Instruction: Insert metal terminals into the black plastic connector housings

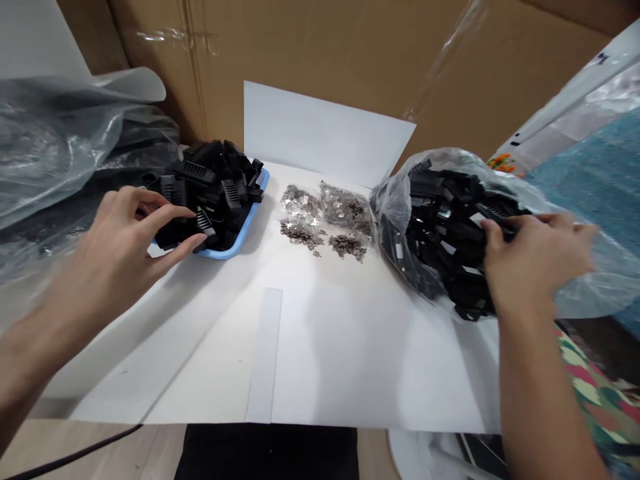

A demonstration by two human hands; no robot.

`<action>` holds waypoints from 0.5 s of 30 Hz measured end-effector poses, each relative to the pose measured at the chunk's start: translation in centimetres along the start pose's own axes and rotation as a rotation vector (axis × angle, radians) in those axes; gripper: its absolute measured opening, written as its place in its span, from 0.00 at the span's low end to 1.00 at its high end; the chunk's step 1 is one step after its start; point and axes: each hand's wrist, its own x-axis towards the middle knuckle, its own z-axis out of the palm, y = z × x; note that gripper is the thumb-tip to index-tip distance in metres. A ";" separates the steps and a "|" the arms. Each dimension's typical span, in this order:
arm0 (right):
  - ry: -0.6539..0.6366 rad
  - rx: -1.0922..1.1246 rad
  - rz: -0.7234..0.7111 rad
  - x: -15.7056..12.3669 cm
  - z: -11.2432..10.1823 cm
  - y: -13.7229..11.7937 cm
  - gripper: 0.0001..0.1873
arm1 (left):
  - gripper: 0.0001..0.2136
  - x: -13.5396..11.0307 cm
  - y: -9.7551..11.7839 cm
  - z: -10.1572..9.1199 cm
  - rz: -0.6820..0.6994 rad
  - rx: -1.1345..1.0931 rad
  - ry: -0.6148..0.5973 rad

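My left hand (pixel 133 230) reaches over the near left side of a blue basket (pixel 239 248), thumb and forefinger apart. Black plastic pieces with comb-like teeth (pixel 230 193) are heaped in the basket, some just beyond those fingertips. On the right, my right hand (pixel 533 257) is in the mouth of a clear plastic bag (pixel 590 287) full of similar black pieces (pixel 445 230). Its thumb and fingers close around one black toothed piece (pixel 507 232), partly covered by the hand.
Two clear bags of small metal parts (pixel 345 205) lie mid-table, with loose metal parts (pixel 347 247) in front. A white strip (pixel 265 353) lies nearer the front edge. Behind stand a white sheet (pixel 325 133) and cardboard (pixel 310 53). Plastic sheeting (pixel 60 147) covers the left.
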 end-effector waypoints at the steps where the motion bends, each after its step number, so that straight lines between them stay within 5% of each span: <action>1: -0.021 0.002 0.007 0.1 0.1 -0.2 0.09 | 0.15 -0.1 0.1 0.1 -0.004 -0.004 0.008; 4: 0.005 -0.068 0.041 -0.4 0.7 -2.6 0.09 | 0.15 -0.3 0.3 0.2 0.007 -0.001 0.007; 7: 0.007 -0.079 -0.046 -3.0 2.6 -8.0 0.10 | 0.16 -0.4 0.4 0.4 0.036 0.014 0.000; 11: -0.754 0.407 -0.189 -9.0 5.8 -16.4 0.09 | 0.15 -0.3 0.1 0.9 0.053 -0.008 0.008; 15: -1.058 0.487 -0.130 -12.0 7.8 -20.7 0.06 | 0.17 -0.2 -0.6 1.3 0.051 -0.003 0.039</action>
